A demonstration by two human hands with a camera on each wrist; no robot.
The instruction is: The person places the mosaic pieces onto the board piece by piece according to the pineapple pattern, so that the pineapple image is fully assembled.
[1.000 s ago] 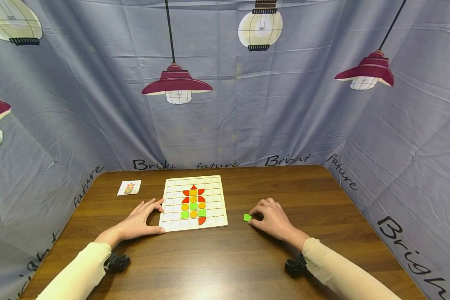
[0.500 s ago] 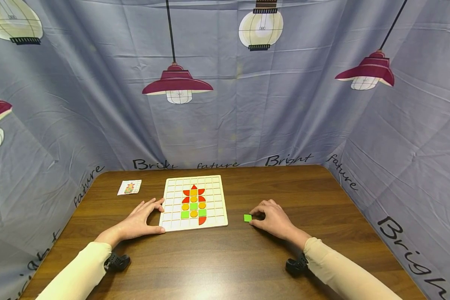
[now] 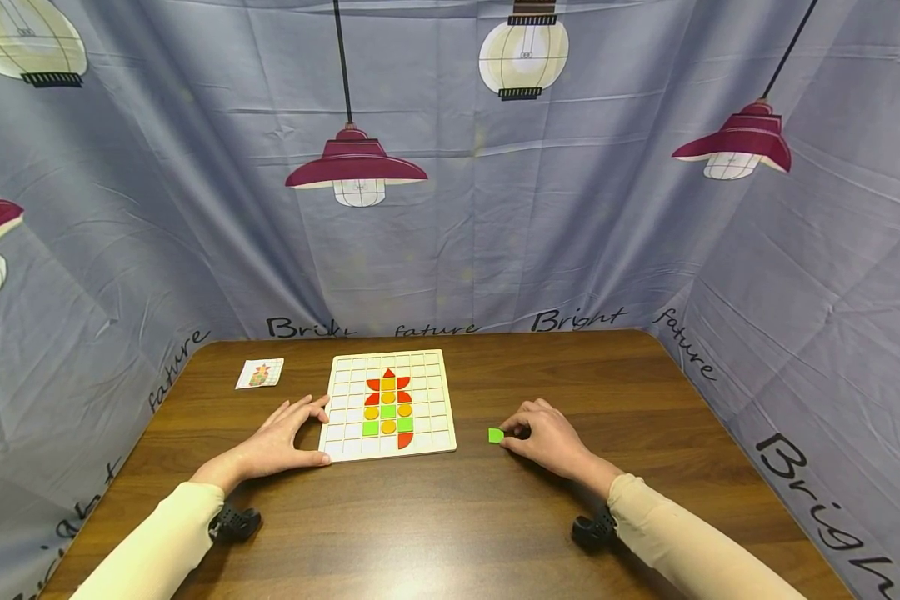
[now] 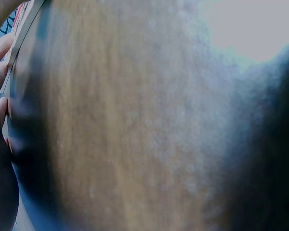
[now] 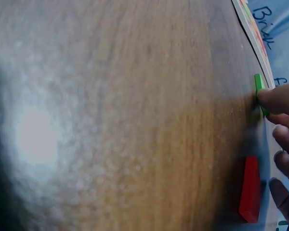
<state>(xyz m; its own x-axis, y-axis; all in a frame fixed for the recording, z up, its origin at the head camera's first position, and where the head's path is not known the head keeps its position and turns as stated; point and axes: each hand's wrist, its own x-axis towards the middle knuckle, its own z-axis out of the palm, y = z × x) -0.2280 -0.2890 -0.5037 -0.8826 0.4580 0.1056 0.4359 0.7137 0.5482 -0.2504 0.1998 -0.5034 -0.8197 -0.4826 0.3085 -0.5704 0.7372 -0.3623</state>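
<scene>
My left hand (image 3: 276, 440) rests at the left edge of a pale gridded board (image 3: 433, 392), thumb by its near corner and fingers along the side. Red, yellow and green pieces on the board form a pineapple-like figure. To the board's right, my right hand (image 3: 546, 437) pinches a small green square tile (image 3: 496, 435) between thumb and finger, low over the table. In the right wrist view the thumb covers part of the green tile (image 5: 259, 85). A red block (image 5: 250, 190) lies beneath that hand, hidden in the head view.
A small pattern card (image 3: 259, 373) with a printed pineapple lies on the wooden table (image 3: 420, 525) beyond my left hand. Grey-blue curtains (image 3: 450, 225) printed with lamps surround the table at the back and sides.
The green tile has turned slightly in my right hand's fingers, which have barely shifted. My left hand and the board have stayed in place.
</scene>
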